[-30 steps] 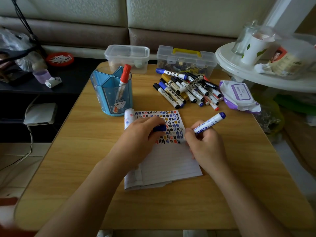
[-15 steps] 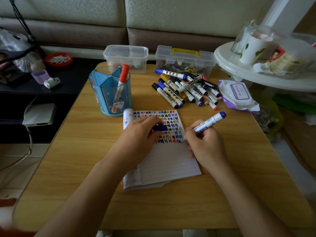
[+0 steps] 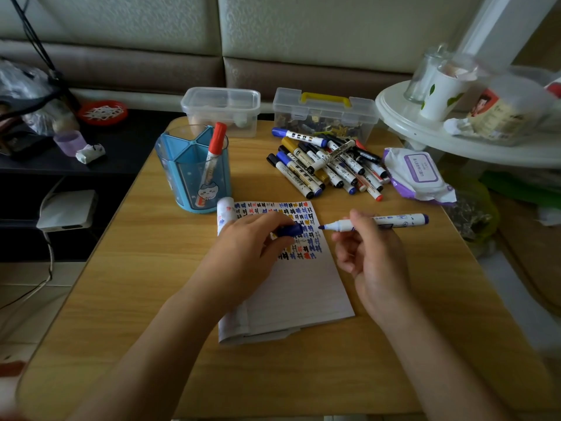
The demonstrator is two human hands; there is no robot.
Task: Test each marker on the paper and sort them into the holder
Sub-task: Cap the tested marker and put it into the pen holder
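Odds and ends crowding my table [image 3: 127, 299]
A clear lidded box [image 3: 221, 109] and a yellow-handled case [image 3: 324, 117] are sitting along the far edge; a wipes pack [image 3: 420, 174] is lying near the right edge.

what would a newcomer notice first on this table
The right hand holds an uncapped blue-tipped white marker pointing at the dark blue cap in the left hand, above white lined paper crowded with coloured test marks. Behind, a jumbled pile of markers lies to the right, and a blue plastic holder with one red-capped marker stands to the left.
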